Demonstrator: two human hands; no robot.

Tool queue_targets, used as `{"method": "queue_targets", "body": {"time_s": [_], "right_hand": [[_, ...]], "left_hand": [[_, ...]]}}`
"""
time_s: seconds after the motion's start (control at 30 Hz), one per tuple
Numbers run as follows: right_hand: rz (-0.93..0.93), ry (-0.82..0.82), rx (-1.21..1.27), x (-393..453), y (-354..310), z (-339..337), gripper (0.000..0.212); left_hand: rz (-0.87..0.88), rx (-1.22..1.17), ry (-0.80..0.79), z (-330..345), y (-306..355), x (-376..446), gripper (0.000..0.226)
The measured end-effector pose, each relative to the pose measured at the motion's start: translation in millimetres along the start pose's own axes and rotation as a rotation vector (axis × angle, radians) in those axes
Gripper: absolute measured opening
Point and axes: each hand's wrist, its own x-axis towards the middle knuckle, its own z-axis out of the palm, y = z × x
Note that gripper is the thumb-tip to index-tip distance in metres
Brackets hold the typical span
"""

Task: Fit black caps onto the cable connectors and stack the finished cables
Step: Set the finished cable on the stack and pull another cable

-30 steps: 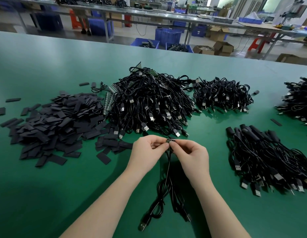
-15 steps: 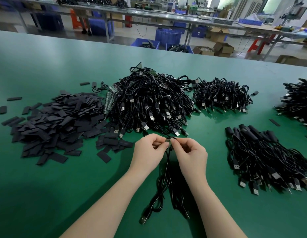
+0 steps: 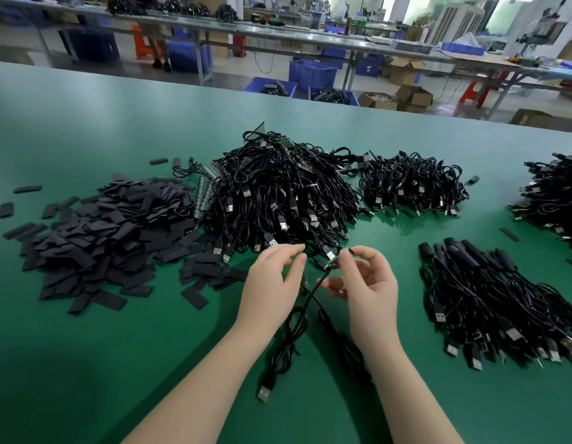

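Note:
My right hand (image 3: 369,291) pinches the small connector end (image 3: 349,251) of a black cable (image 3: 289,344) between thumb and forefinger. The cable hangs down between my forearms to its USB plug (image 3: 264,394) on the green table (image 3: 86,363). My left hand (image 3: 271,283) hovers just left of the connector with relaxed fingers and holds nothing that I can see. A heap of flat black caps (image 3: 102,238) lies to the left. Behind my hands rises a big pile of uncapped cables (image 3: 278,200). Capped cables (image 3: 489,299) lie stacked to the right.
A smaller cable pile (image 3: 412,187) sits at the back right, and another cable heap (image 3: 553,200) reaches the right edge. Loose caps (image 3: 195,298) are scattered near my left hand. Beyond the table's far edge stand blue crates (image 3: 313,73) and other benches.
My hands, which met on the connector, have parted. The left hand has let go and opened; the right hand keeps the connector and has moved slightly right.

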Motion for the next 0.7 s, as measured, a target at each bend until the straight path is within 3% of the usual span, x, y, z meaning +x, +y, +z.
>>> {"method": "queue_targets", "body": {"time_s": [0.1, 0.27, 0.4, 0.5, 0.63, 0.7], "right_hand": [[0.071, -0.003, -0.014, -2, 7, 2, 0.020], [0.110, 0.046, 0.048, 0, 11, 1, 0.019], [0.150, 0.123, 0.032, 1, 12, -3, 0.011], [0.132, 0.122, -0.030, 0, 11, -3, 0.009], [0.103, 0.054, -0.244, -3, 9, -1, 0.008], [0.105, 0.016, -0.343, -3, 6, -2, 0.009]], "left_hand": [[0.094, 0.058, 0.029, -11, 6, 3, 0.030], [0.321, 0.412, -0.174, -14, 15, 1, 0.052], [0.377, 0.477, -0.243, -7, 15, -3, 0.047], [0.371, 0.483, -0.237, -8, 13, -1, 0.045], [0.308, 0.465, -0.210, -7, 8, -1, 0.059], [0.267, 0.398, -0.220, -6, 8, -2, 0.052]]}}
